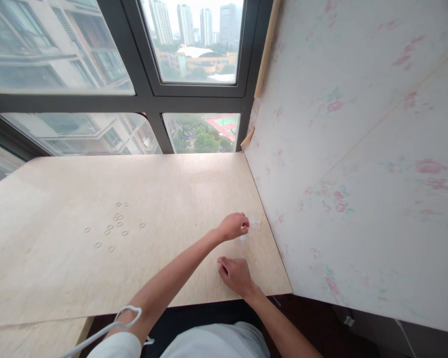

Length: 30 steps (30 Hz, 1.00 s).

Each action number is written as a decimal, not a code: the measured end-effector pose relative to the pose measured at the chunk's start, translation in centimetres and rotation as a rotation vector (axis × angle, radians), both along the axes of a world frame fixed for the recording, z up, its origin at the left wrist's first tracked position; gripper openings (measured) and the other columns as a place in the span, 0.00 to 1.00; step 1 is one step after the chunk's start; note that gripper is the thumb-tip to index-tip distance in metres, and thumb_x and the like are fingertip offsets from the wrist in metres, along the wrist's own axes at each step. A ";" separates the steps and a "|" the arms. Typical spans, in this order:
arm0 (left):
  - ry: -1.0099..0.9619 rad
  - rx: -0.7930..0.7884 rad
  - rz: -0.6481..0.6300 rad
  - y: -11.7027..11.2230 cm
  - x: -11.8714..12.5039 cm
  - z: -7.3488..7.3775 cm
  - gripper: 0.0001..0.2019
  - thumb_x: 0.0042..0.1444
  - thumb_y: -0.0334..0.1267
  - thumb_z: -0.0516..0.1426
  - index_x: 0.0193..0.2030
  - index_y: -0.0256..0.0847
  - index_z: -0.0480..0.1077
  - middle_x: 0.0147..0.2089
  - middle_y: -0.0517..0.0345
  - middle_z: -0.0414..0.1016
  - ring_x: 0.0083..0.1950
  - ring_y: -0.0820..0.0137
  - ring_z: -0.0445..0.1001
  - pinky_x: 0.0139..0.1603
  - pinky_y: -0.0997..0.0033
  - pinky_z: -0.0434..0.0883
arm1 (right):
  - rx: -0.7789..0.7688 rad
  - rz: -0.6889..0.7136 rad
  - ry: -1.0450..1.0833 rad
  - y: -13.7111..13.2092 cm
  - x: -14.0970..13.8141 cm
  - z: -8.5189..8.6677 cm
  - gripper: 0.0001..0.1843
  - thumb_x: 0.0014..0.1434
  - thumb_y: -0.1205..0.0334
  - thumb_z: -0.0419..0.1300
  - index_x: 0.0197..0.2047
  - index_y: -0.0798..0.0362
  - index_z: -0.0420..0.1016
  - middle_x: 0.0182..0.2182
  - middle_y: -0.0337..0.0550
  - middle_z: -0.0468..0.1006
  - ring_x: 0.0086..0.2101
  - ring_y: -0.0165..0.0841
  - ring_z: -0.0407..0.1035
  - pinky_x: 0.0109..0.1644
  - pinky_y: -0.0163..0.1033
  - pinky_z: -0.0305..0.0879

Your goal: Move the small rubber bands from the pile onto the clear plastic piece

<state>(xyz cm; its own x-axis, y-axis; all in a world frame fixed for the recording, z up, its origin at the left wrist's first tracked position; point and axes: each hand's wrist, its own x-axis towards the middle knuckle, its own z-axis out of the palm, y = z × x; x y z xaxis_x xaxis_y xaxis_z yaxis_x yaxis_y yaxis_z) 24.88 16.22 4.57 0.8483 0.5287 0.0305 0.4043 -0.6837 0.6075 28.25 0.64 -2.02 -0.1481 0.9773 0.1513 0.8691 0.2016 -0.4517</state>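
My left hand point(234, 226) reaches across to the right side of the wooden tabletop point(186, 199). Its fingers are curled together beside a clear plastic bag point(255, 223); what they hold, if anything, is too small to name. Just below that hand lies another small clear plastic piece point(242, 238). Nearer the front edge, my right hand point(236, 275) rests closed in a loose fist, its fingertips tucked from sight. Over on the left part of the tabletop, several thin pale rings point(120, 224) lie scattered, a few of them overlapping.
A wall with a floral pattern point(336, 199) borders the tabletop on the right. Dark window frames point(149, 103) rise along the back. A white looped cord point(108, 328) hangs by my left arm.
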 end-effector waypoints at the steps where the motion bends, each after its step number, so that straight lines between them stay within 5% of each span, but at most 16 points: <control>1: 0.012 0.015 -0.007 -0.1 0.2 -0.3 0.05 0.52 0.31 0.57 0.33 0.38 0.76 0.35 0.52 0.75 0.37 0.65 0.72 0.39 0.68 0.67 | -0.001 -0.002 0.001 0.0 0.0 0.0 0.10 0.60 0.68 0.51 0.35 0.51 0.73 0.23 0.37 0.79 0.23 0.28 0.70 0.27 0.34 0.44; 10: 0.032 0.048 0.025 0.0 -0.1 -2.4 0.05 0.55 0.35 0.58 0.34 0.39 0.77 0.35 0.53 0.76 0.38 0.65 0.72 0.39 0.68 0.66 | -0.005 0.006 0.023 0.1 0.2 -0.2 0.10 0.58 0.69 0.52 0.37 0.52 0.74 0.25 0.37 0.79 0.25 0.29 0.71 0.27 0.35 0.45; 30: -0.086 -0.029 0.115 -0.4 -0.5 -2.7 0.05 0.56 0.35 0.60 0.38 0.40 0.76 0.35 0.55 0.76 0.37 0.67 0.72 0.39 0.69 0.67 | -0.010 -0.014 0.026 0.2 0.1 -0.3 0.12 0.58 0.68 0.52 0.39 0.52 0.76 0.26 0.40 0.81 0.26 0.31 0.73 0.28 0.34 0.48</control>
<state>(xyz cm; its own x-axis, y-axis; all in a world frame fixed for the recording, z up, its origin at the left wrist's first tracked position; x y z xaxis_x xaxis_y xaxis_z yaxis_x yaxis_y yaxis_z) 24.40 15.85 1.87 0.7768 0.6240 0.0844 0.4243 -0.6177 0.6621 28.31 0.83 -2.34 -0.1301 0.9809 0.1446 0.8600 0.1842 -0.4759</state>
